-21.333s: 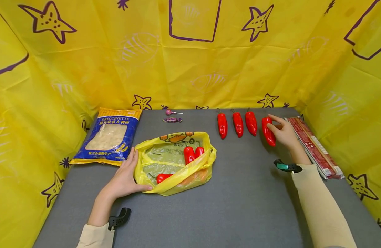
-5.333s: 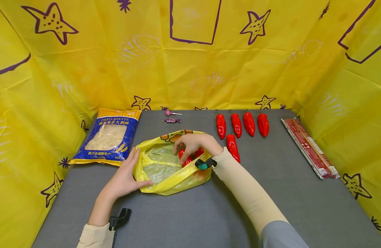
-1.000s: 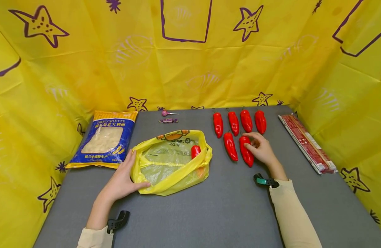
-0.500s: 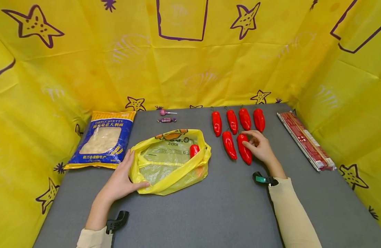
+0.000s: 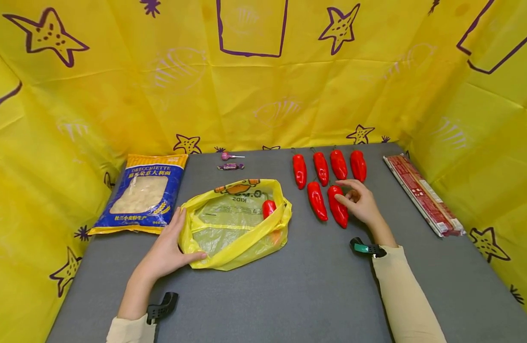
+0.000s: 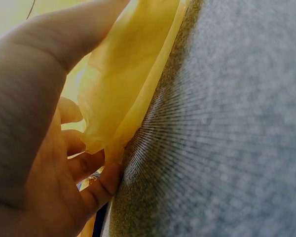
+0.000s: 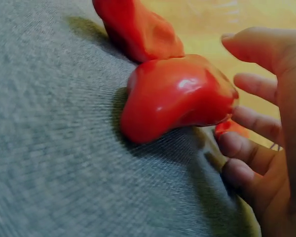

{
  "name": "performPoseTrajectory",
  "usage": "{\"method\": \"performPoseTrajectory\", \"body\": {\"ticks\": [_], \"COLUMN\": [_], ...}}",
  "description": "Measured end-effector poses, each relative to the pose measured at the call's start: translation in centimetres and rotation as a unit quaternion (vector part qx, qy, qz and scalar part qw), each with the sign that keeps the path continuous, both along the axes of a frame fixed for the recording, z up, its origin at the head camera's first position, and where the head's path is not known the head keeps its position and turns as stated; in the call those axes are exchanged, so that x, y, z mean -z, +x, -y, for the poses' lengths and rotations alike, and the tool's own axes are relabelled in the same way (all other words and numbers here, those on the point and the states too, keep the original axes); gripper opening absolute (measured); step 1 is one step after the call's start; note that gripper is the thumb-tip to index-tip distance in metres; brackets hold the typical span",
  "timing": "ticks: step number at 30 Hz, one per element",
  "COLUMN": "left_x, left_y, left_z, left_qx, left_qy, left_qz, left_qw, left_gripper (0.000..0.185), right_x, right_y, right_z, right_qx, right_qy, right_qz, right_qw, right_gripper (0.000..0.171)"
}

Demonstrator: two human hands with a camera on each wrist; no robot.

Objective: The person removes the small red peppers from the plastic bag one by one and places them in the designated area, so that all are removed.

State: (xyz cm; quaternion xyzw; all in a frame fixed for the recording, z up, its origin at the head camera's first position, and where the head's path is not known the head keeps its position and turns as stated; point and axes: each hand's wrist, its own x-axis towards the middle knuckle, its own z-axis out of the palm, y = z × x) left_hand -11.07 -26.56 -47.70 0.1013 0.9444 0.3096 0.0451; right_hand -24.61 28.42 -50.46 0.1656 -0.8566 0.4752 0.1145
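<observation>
From the head camera, the left hand [image 5: 169, 247] lies on the near-left edge of the yellow bag [image 5: 235, 224], thumb pinching the rim, likely so the mouth stays spread; one red pepper [image 5: 269, 208] is inside, beyond the thumb. The right hand [image 5: 361, 206] is loosely open beside a pepper on the mat [image 5: 337, 206], fingertips at its side, gripping nothing. Past its fingers stand four more peppers in a row [image 5: 328, 166].

In the left wrist view, the thumb lies over the bag's plastic [image 6: 126, 84] and the fingers curl under it against the mat [image 6: 227, 138].

In the right wrist view, the pepper [image 7: 180, 98] rests on the mat before the spread fingers [image 7: 251, 128], apparently just apart.
</observation>
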Motion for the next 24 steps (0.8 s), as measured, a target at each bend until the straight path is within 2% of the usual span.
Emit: {"method": "performPoseTrajectory", "body": {"ticks": [5,10,16,24], "left_x": [0.0,0.0,0.1,-0.2], "left_y": [0.0,0.1,0.0,0.1], "left_z": [0.0,0.0,0.0,0.0], "left_qx": [0.001,0.001,-0.001,-0.001], "left_qy": [-0.001,-0.002,0.000,0.003], "left_qz": [0.000,-0.003,-0.002,0.002], "left_qw": [1.0000,1.0000,1.0000,1.0000], "left_gripper": [0.138,0.138,0.138,0.139], "right_x": [-1.2,-4.0,-7.6,-10.4], "right_y": [0.1,0.0,-1.3,-3.9], "right_z": [-0.1,1.5,5.8,12.7], "right_qx": [0.023,0.028,-0.029,-0.126], "right_qy": [0.001,0.030,0.057,0.124], "right_qz": [-0.019,-0.048,-0.045,-0.014], "right_qw": [1.000,0.998,0.997,0.984], "right_gripper": [0.042,0.038,0.039,0.039]}}
